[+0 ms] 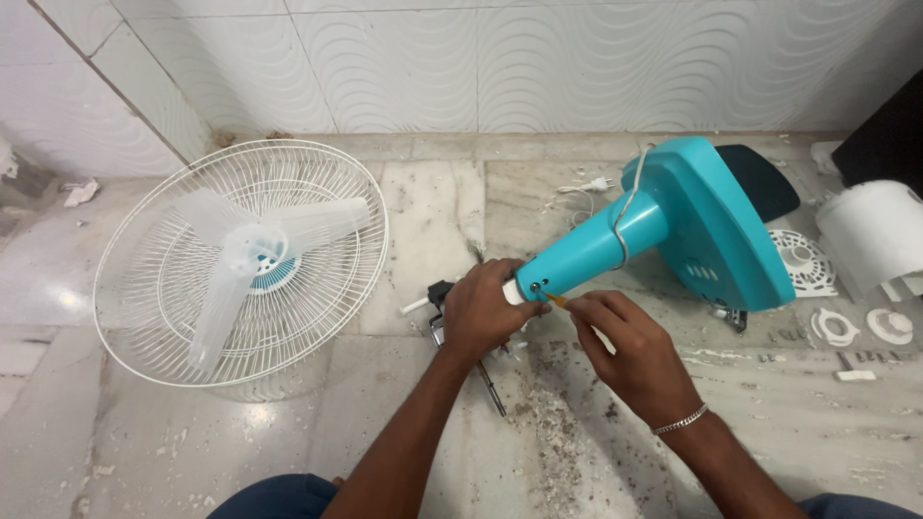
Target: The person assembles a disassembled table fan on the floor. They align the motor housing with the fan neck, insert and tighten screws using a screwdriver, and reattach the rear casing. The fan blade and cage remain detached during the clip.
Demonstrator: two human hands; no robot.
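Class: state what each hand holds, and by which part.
Left hand grips the teal fan stand at the end of its neck. Right hand pinches a small orange-tipped tool against that neck end.

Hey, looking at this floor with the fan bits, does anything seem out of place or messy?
Yes. The fan is in pieces: its white grille with the blades lies flat on the floor, apart from the teal stand, which is tipped on its side. Dark grit and small white parts are scattered about.
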